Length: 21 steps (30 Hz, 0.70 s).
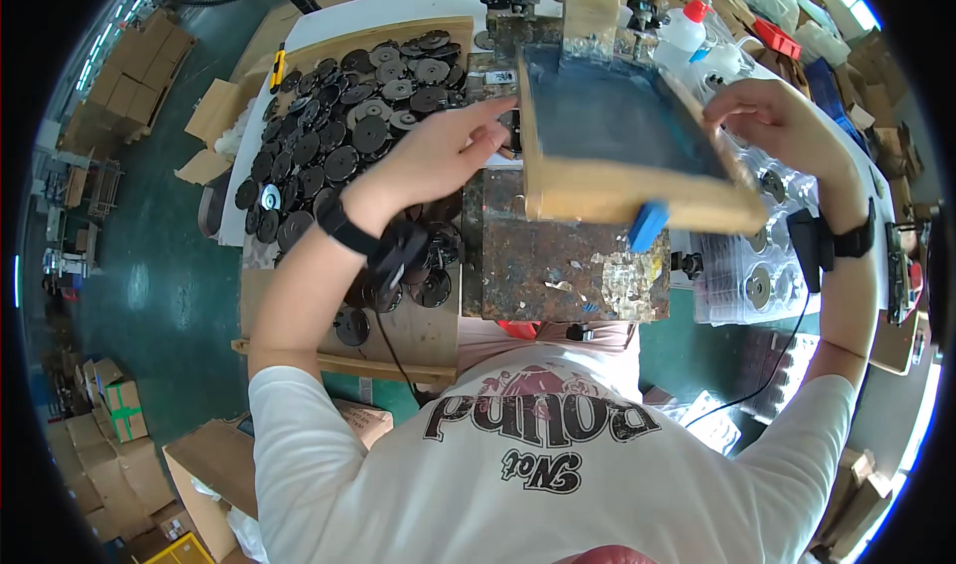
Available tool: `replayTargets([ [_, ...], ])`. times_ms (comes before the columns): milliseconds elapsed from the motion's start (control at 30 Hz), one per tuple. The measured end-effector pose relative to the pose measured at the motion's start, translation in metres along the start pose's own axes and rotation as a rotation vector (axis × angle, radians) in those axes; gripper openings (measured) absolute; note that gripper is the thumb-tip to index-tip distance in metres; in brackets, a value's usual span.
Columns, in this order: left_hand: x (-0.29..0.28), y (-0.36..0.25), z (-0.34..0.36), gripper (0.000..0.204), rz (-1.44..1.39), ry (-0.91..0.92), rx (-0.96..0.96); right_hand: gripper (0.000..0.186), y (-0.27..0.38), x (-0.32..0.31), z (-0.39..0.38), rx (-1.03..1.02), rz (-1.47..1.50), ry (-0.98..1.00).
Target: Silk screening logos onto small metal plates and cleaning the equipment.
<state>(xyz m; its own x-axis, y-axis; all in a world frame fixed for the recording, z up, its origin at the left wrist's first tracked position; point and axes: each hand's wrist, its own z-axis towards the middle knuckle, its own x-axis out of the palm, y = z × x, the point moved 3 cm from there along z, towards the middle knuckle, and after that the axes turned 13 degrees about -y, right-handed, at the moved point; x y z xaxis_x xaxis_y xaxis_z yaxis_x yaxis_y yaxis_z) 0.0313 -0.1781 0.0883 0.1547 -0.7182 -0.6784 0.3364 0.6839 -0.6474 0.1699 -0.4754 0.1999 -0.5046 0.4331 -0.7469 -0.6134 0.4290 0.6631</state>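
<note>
A wooden screen-printing frame with dark blue-grey mesh is tilted over a worn, paint-stained metal base. A blue clip sits on its near edge, and its near right corner is blurred. My right hand curls its fingers against the frame's right side. At the frame's left side, my left hand reaches in with index finger and thumb apart. Next to those fingertips shows a dark piece, mostly hidden under the frame. Many black round discs lie heaped in a wooden tray to the left.
Clear plastic trays holding discs stand on the right. Behind them is a white bottle with a red cap. A yellow cutter lies at the tray's far left edge. Cardboard boxes stand on the green floor.
</note>
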Motion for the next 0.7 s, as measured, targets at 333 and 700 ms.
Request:
replayTargets([
  [333, 0.042, -0.004, -0.041, 0.066, -0.265, 0.039, -0.357, 0.035, 0.020, 0.083, 0.098, -0.256, -0.436, -0.414],
  [700, 0.038, -0.007, -0.042, 0.065, -0.288, 0.045, -0.387, 0.025, 0.053, 0.123, 0.033, -0.426, -0.357, -0.143],
])
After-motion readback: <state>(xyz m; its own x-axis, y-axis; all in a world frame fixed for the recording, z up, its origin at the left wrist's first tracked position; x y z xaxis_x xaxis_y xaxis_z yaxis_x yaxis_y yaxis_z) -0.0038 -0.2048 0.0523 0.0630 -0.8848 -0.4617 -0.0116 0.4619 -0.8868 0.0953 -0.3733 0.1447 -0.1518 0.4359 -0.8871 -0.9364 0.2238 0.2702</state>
